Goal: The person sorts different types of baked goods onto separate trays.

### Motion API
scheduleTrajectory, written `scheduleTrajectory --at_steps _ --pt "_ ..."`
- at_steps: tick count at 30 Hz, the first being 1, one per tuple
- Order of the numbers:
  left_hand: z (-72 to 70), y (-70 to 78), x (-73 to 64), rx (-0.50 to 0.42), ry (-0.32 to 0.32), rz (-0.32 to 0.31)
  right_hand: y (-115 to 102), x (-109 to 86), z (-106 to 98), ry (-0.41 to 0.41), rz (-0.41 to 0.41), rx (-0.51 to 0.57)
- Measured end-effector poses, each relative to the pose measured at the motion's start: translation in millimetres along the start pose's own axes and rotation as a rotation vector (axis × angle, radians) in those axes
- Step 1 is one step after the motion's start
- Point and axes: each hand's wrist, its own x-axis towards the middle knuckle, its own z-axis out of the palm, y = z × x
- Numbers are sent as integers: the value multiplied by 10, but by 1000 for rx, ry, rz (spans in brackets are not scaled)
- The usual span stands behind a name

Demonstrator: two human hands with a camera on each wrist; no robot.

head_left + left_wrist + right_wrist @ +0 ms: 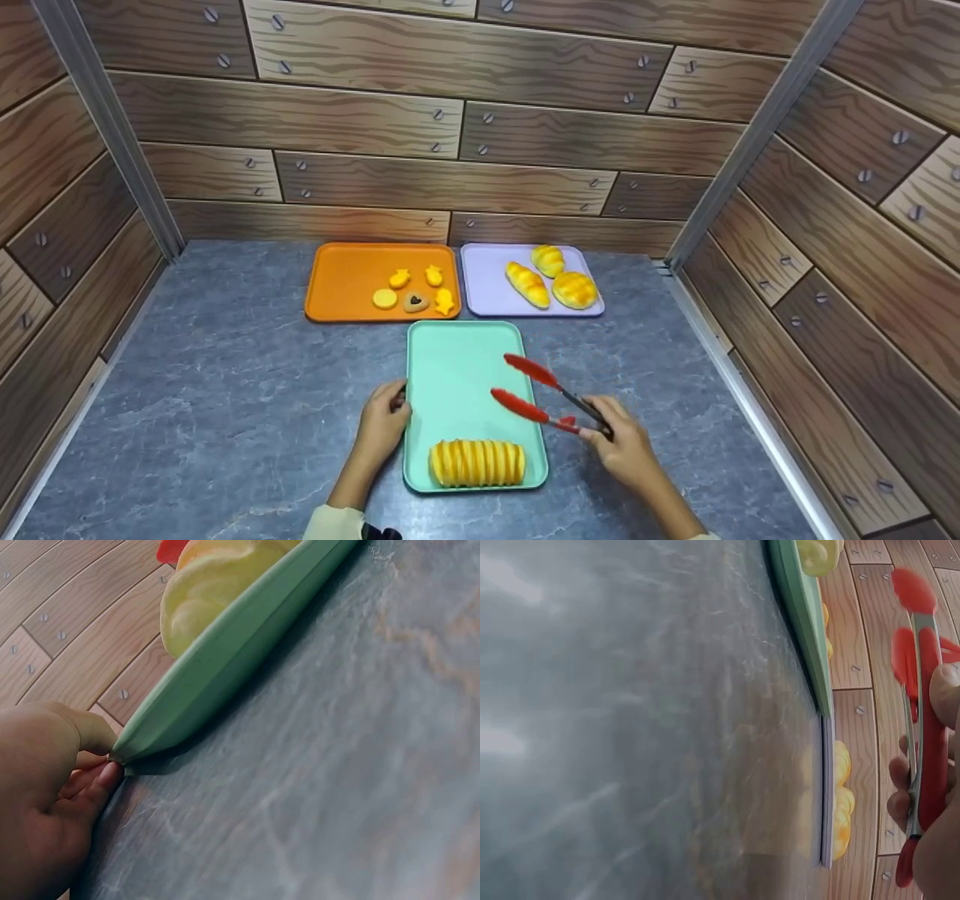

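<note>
A mint-green tray (465, 375) lies lengthwise on the table, with a ridged yellow-brown loaf (478, 463) across its near end. My left hand (382, 421) pinches the tray's left edge; in the left wrist view, the thumb and fingers of this hand (52, 787) meet at the rim of the tray (225, 667). Red-tipped tongs (536, 371) are held in my right hand (626, 450), their arms spread apart above the tray's right side with nothing between them. The right wrist view shows fingers wrapped round the red handle of the tongs (931, 727).
Behind the green tray, an orange tray (352, 277) carries several small yellow pieces and a brown heart-shaped cookie (416, 302). Beside it, a lilac tray (484, 289) bears a long bread roll (527, 285) and two rounder buns (575, 290). Wood-patterned walls (375, 120) enclose the grey table (247, 390).
</note>
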Motion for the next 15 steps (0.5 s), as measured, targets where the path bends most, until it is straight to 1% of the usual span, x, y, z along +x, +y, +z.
scheduleTrajectory --at_steps 4,5,8,11,15 --pt "-3 -5 -7 -9 1 -24 7 -102 -38 -59 -9 87" --pt "-7 -6 -7 -10 -2 -22 6 -127 -48 -71 -10 100" --pt "-12 -6 -6 -10 -4 -15 8 -198 -70 -88 -31 95" --pt "-12 -4 -7 -9 -6 -9 18 -268 -85 -101 -57 66" --pt "-4 0 -7 0 1 -8 30 -345 -113 -157 -46 24"
